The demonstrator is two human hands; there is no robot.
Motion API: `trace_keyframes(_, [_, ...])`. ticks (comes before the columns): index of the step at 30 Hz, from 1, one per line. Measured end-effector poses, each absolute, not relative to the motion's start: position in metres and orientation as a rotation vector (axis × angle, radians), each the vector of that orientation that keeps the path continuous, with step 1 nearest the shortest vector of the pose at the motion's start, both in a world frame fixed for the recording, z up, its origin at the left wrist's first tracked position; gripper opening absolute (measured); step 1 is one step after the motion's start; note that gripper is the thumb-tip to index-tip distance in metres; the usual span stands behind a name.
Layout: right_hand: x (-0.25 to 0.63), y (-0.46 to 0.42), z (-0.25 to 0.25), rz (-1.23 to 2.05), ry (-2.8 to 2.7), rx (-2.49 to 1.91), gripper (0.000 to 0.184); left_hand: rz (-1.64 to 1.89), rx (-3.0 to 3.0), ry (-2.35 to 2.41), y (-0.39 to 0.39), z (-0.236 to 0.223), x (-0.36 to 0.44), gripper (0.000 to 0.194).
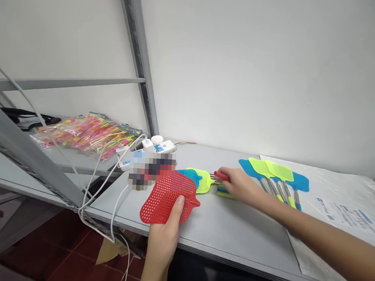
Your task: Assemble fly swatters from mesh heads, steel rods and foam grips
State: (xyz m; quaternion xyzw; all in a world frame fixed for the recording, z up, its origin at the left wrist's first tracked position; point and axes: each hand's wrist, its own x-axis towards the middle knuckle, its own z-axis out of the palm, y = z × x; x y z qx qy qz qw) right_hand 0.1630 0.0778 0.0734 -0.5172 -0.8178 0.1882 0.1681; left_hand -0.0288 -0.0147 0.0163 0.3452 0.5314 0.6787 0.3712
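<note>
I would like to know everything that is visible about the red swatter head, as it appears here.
The red swatter head is a thin, flat piece, apparently plastic, with rounded corners and many small holes. A solid, pointed neck projects to the right; no rod shows there. The left hand holds it tilted over the front of the grey tabletop, thumb on its face. In view, it partly covers a blue head.

Near the front edge of the pale grey surface (239,228), the swatter head (161,196) is plain red, pierced in a regular grid; the handle (222,176) is red too. Behind show a blue head (190,173) and a neon-yellow head (205,183). Toward the right edge, neon-yellow and blue swatters (279,170) have silvery shafts, beside a white bag (337,188).
</note>
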Motion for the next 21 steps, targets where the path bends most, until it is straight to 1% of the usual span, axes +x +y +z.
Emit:
trace_keyframes(2, [0.179, 0.107, 0.074, 0.458, -2.336, -1.547, 0.022, 1.734, 0.946, 1.387, -0.012, 0.018, -0.033, 0.038])
trace_keyframes(5, [0.194, 0.134, 0.071, 0.473, -2.439, -1.567, 0.020, 1.717, 1.035, 1.362, -0.011, 0.021, -0.034, 0.033])
trace_keyframes(12, [0.199, 0.153, 0.060, 0.451, -2.629, -1.580, 0.023, 1.694, 1.109, 1.314, -0.011, 0.031, -0.028, 0.022])
trace_keyframes(16, [0.199, 0.162, 0.063, 0.412, -2.698, -1.598, 0.017, 1.715, 1.038, 1.306, -0.011, 0.029, -0.027, 0.027])
trace_keyframes(19, [0.201, 0.163, 0.073, 0.277, -2.670, -1.633, 0.012, 1.738, 0.953, 1.316, -0.010, 0.023, -0.026, 0.034])
trace_keyframes(21, [0.204, 0.159, 0.085, 0.158, -2.606, -1.653, 0.012, 1.746, 0.913, 1.305, -0.010, 0.019, -0.026, 0.037])
